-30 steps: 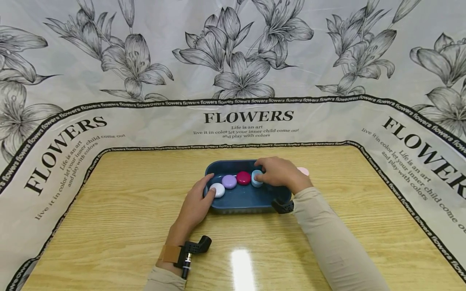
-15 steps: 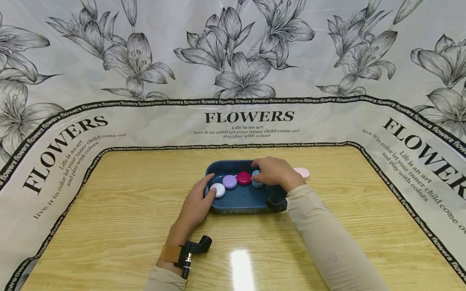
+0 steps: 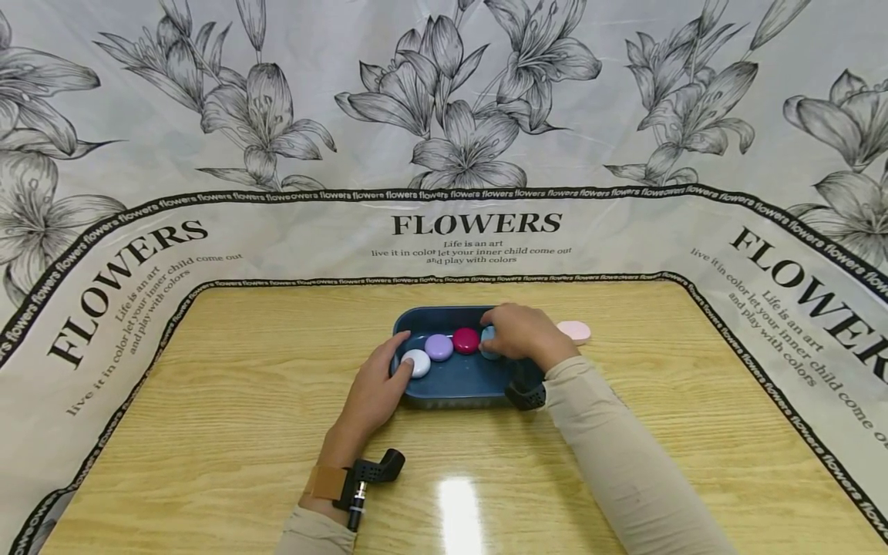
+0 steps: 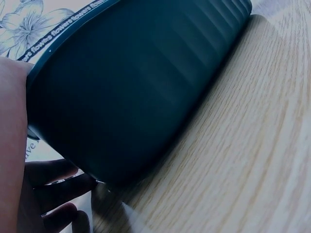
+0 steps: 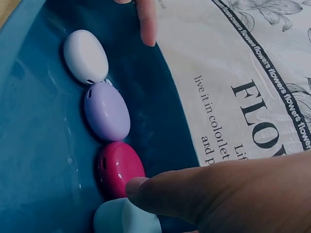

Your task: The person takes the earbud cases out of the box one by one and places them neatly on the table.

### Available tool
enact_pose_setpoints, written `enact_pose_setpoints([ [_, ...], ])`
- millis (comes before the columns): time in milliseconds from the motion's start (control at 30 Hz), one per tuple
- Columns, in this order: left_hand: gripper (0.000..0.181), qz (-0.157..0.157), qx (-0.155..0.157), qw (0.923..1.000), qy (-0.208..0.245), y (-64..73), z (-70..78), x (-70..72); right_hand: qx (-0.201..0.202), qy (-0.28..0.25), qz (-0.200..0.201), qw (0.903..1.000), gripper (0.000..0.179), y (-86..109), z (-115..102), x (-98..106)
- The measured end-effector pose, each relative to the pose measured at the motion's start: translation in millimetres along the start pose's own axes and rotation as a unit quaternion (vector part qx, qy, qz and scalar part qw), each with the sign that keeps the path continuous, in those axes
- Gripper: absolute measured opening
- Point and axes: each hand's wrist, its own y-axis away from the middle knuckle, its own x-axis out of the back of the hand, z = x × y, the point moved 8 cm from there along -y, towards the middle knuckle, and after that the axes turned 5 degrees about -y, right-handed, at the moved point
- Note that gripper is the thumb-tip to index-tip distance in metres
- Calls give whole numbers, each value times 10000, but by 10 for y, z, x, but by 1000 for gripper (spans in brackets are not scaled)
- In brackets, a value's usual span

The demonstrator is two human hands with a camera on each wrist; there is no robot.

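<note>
A dark blue oblong tray (image 3: 458, 385) stands on the table. My left hand (image 3: 375, 385) grips its left end, thumb over the rim and fingers outside; in the left wrist view those fingers (image 4: 63, 191) lie under the outer wall. Inside lies a row of smooth, rounded oval pieces: white (image 5: 86, 57), lilac (image 5: 107, 111), crimson (image 5: 120, 167) and light blue (image 5: 121, 218). Reaching over the tray's right part, my right hand (image 3: 523, 331) holds the light blue piece, its thumb (image 5: 160, 191) against it. The hand hides much of that piece.
A pale pink flat oval piece (image 3: 574, 332) lies on the wooden table (image 3: 229, 401) just right of the tray. Behind and at both sides rises a flower-printed sheet (image 3: 472, 239). Black wrist mounts sit on both wrists.
My right hand has shifted slightly left and now covers more of the light blue piece. More of the pink piece shows behind the wrist. The left hand keeps its grip.
</note>
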Motion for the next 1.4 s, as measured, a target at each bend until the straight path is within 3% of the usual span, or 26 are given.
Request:
enact_pose_setpoints([
  [800, 50, -9, -14, 10000, -48, -17, 25, 25, 23, 175, -24, 9998, 42, -5, 2, -105],
  [1400, 49, -23, -8, 10000, -22, -7, 16, 14, -36, 224, -346, 9991, 55, -15, 11, -175],
])
